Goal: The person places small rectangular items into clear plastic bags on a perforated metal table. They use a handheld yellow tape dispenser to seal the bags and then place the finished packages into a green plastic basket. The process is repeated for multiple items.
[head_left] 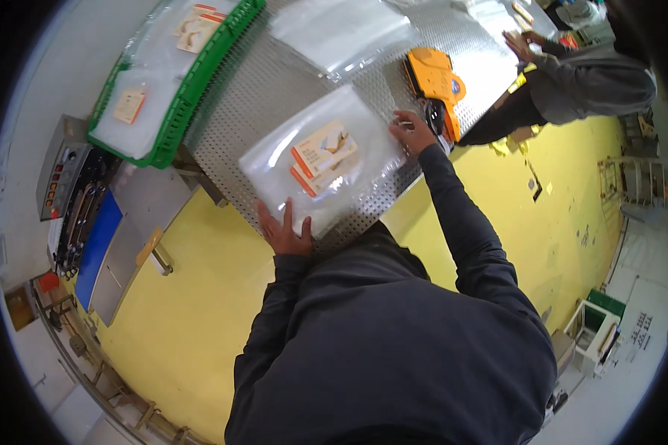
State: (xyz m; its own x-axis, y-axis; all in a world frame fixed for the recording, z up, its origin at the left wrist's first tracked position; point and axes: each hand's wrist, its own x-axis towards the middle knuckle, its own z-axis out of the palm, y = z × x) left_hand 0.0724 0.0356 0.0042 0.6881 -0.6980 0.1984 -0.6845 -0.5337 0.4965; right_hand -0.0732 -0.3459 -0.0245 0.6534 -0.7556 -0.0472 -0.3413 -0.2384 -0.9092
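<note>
A stack of clear plastic bags lies flat on the perforated metal table in front of me. Two orange-and-cream printed cards overlap at its middle; whether they sit inside the top bag or on it, I cannot tell. My left hand rests with spread fingers on the near left corner of the stack. At the right edge of the bags is my right hand, its fingers bent but apart, with nothing visible between them. Just beyond it lies an orange device with a black edge, resembling a tape dispenser.
More clear bags lie farther back on the metal table. A green crate at the left holds bagged cards. A co-worker stands at the far right, hands on the table. A machine with buttons stands at left.
</note>
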